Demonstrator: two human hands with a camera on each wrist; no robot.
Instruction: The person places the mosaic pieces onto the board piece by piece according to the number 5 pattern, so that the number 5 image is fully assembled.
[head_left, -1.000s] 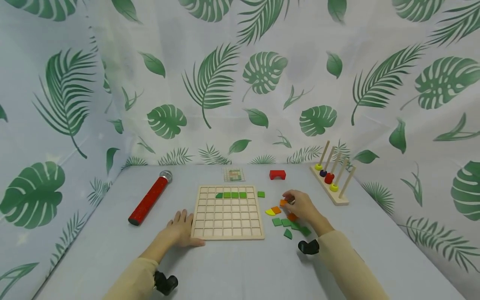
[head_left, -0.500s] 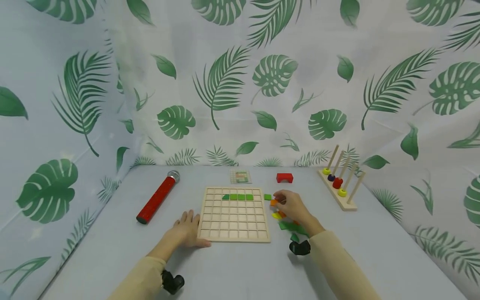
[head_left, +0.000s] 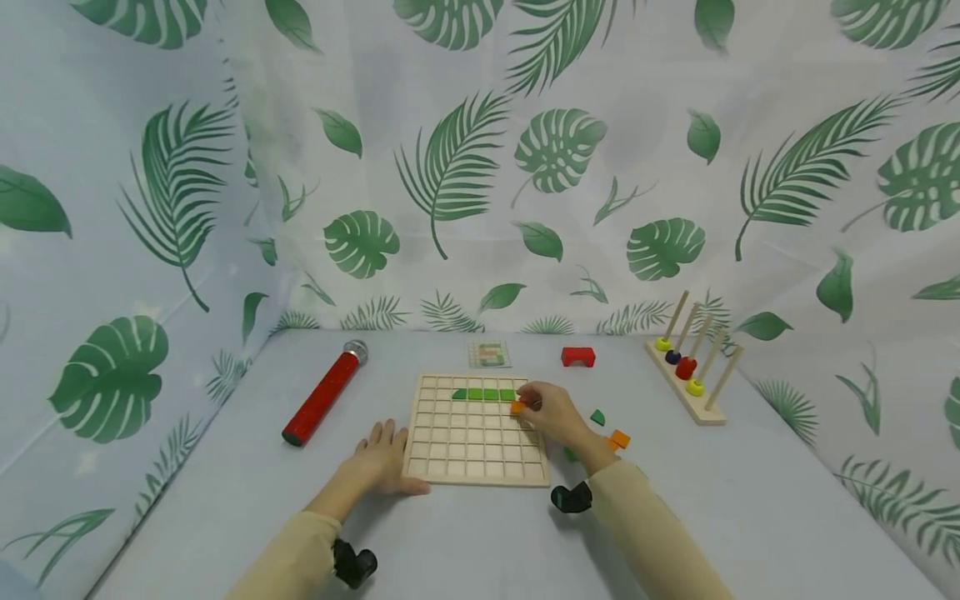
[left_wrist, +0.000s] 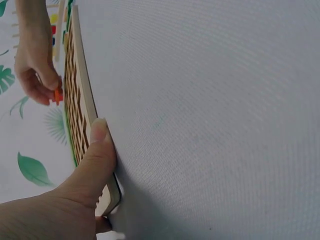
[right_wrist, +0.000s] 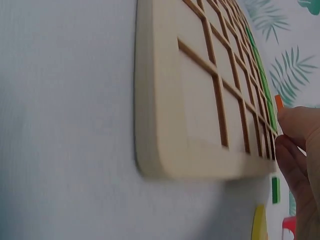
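My right hand [head_left: 555, 412] pinches an orange tile [head_left: 517, 407] over the right side of the wooden grid board [head_left: 476, 442]. In the right wrist view the orange tile [right_wrist: 279, 101] stands upright between thumb and finger. A row of green tiles [head_left: 491, 394], one curved at its left end, lies in the board's upper part. My left hand [head_left: 384, 458] rests at the board's front left corner, fingers stretched and spread along the side. In the left wrist view its thumb [left_wrist: 95, 160] lies against the board's rim.
Loose tiles lie right of the board, partly behind the right arm: an orange one [head_left: 619, 438], a green quarter-round [head_left: 597, 417], and a yellow one [right_wrist: 259, 225]. Behind stand a pattern card [head_left: 490, 354], a red arch block [head_left: 578, 357], and a peg stand [head_left: 686, 379]; a red microphone-shaped tube [head_left: 324, 400] lies left.
My right hand has carried the orange tile left, from the loose pieces to over the board. The head view has turned slightly left. My left hand stays at the board's corner.
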